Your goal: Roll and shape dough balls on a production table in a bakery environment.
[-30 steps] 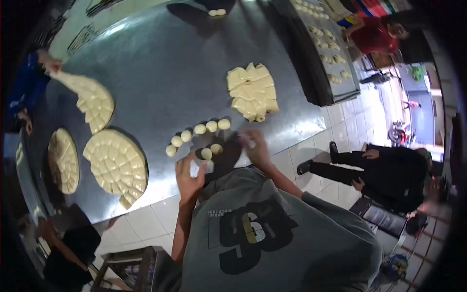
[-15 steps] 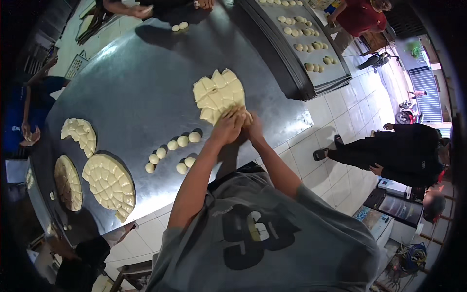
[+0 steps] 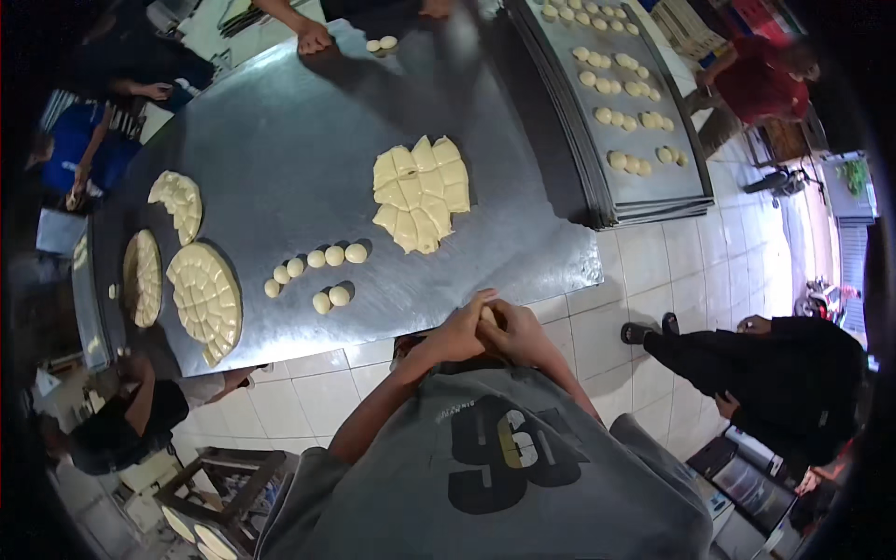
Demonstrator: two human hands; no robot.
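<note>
Close to my body, just off the near edge of the metal table (image 3: pixel 280 140), my left hand (image 3: pixel 457 334) and my right hand (image 3: pixel 523 338) are closed together around a small dough piece (image 3: pixel 488 316). Fingers hide most of that piece. Beyond them lies a flat slab of pale dough (image 3: pixel 420 191), scored into sections, with an uneven near edge. To its left sit a row of round dough balls (image 3: pixel 316 259) and, nearer to me, a pair of balls (image 3: pixel 331 299).
Cut dough rounds (image 3: pixel 203 303) lie at the table's left. Stacked trays (image 3: pixel 611 191) at the right carry dough balls. Another person's hand (image 3: pixel 314 37) rests at the far edge, near two balls (image 3: pixel 381 44). A person in black (image 3: pixel 765 383) stands at right.
Both hands have drawn back from the slab toward my body with a small dough piece. The slab's near edge is uncovered. The whole view has shifted.
</note>
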